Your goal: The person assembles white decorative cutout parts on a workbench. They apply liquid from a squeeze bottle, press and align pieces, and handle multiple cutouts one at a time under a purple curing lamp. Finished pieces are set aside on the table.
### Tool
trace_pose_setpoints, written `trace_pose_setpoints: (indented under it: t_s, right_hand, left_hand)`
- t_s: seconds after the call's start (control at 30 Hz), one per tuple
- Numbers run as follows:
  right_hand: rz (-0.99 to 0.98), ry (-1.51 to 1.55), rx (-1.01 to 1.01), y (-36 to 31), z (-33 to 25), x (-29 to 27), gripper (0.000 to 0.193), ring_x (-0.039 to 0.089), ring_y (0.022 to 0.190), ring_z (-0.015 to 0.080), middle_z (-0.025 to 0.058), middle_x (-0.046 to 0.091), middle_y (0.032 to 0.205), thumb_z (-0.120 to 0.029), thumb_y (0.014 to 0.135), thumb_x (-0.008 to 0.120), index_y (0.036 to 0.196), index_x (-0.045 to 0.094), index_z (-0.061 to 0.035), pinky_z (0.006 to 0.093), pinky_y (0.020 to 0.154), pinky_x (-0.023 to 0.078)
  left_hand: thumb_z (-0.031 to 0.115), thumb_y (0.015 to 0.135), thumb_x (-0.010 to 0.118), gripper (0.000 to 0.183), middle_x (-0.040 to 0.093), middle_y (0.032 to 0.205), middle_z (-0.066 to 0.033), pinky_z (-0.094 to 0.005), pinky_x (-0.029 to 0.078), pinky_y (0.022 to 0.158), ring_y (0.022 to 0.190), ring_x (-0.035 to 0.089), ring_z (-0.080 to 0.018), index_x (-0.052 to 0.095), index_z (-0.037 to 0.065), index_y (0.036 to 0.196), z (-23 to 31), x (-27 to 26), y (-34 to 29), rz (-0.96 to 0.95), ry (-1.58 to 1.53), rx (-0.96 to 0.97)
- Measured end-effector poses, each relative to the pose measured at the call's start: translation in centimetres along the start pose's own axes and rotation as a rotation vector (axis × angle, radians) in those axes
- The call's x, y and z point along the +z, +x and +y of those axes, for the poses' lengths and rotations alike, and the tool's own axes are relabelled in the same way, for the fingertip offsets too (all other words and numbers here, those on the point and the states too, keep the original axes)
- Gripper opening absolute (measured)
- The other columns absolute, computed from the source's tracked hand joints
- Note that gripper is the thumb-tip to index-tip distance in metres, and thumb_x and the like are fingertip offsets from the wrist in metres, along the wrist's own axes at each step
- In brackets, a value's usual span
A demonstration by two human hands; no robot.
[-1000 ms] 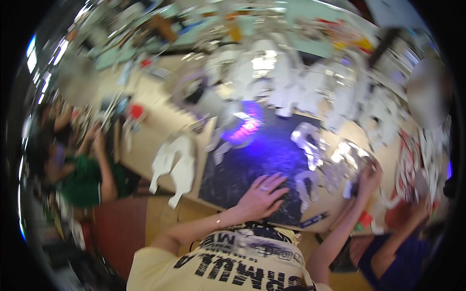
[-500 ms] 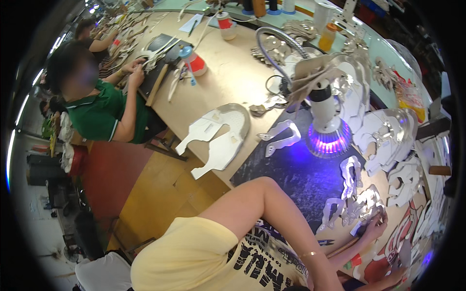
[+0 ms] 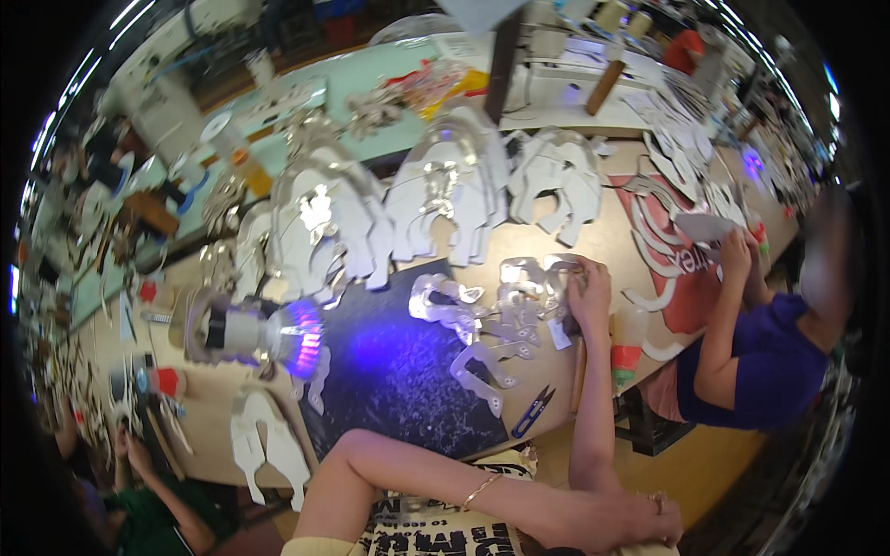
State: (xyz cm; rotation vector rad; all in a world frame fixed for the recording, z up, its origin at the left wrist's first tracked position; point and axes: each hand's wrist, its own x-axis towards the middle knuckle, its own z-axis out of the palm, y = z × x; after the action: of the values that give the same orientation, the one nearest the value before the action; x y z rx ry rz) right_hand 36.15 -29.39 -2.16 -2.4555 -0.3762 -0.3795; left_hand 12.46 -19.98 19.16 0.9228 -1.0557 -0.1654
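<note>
Right hand (image 3: 591,285): fingertips at a silver piece (image 3: 553,271), right of the mat (image 3: 399,398); whether clamped or merely touching cannot be told. Left hand (image 3: 640,517): at the right arm, below the table's (image 3: 209,389) near edge; fingers bent under, their closure hidden. Neighbouring pieces overlap, so lifting one might drag others or scratch their mirror-like faces. A careless forearm might topple the bottle (image 3: 628,347) or sweep the snips (image 3: 531,415) from the near edge. Silver pieces: thin-looking, curved, with cut-outs. Mat: dark, scuffed. White parts (image 3: 464,185): horseshoe-shaped, stacked beyond its far edge. Lamp (image 3: 298,339): ribbed, violet-lit, at its left edge.
</note>
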Motion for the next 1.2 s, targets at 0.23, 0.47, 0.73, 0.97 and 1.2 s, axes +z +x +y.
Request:
trace_pose_setpoints:
  t_s: [0.23,0.47,0.73,0.97,1.2]
  right_hand:
    - [-0.083,-0.032,0.245,3.8,-1.8,-3.3,0.046,0.052,0.118,0.0347,0.0153,0.057,0.125,-0.029,0.084,0.067,0.127,0.062,-0.0132,0.0534,0.099,0.038]
    - [-0.116,-0.320,0.373,15.5,0.8,-2.1,0.055,0.059,0.115,0.0360,0.0162,0.069,0.111,-0.047,0.083,0.070,0.125,0.063,-0.0113,0.0530,0.097,0.042]
    - [0.137,-0.127,0.346,21.3,4.0,4.3,0.046,0.061,0.109,0.0384,0.0230,0.062,0.113,-0.026,0.080,0.077,0.115,0.062,-0.0013,0.0458,0.088,0.050]
    - [0.263,0.173,-0.028,19.0,5.2,3.5,0.019,0.063,0.101,0.0365,0.0175,0.059,0.115,-0.002,0.080,0.068,0.097,0.061,-0.0045,0.0433,0.079,0.052]
    - [0.246,0.009,-0.707,15.6,-0.3,1.8,0.022,0.066,0.096,0.0332,0.0132,0.063,0.110,0.002,0.077,0.066,0.095,0.056,-0.0049,0.0376,0.076,0.057]
  left_hand:
    - [0.033,0.087,0.073,0.039,0.057,0.109,-0.0192,-0.0429,0.046,0.083,0.101,0.057,-0.0352,0.056,0.004,0.106,-1.6,-4.7,2.1,-0.505,0.056,-0.133]
    - [0.033,0.089,0.068,0.044,0.055,0.130,-0.0137,-0.0428,0.042,0.100,0.120,0.053,-0.0328,0.057,0.005,0.122,-1.1,-4.5,-2.9,0.102,0.354,-0.277]
    - [0.009,0.093,0.064,0.029,0.063,0.123,-0.0125,-0.0363,0.044,0.101,0.116,0.060,-0.0231,0.061,0.002,0.121,1.4,-7.7,-16.0,0.703,0.551,-0.817]
    - [0.003,0.092,0.063,0.025,0.066,0.116,-0.0097,-0.0306,0.046,0.096,0.107,0.061,-0.0160,0.061,-0.001,0.117,1.1,-6.1,-22.0,1.172,0.455,-0.810]
    - [-0.001,0.079,0.071,0.015,0.070,0.092,-0.0098,-0.0353,0.051,0.076,0.084,0.067,-0.0257,0.069,0.004,0.093,-2.5,-5.9,-22.2,1.029,1.267,-0.715]
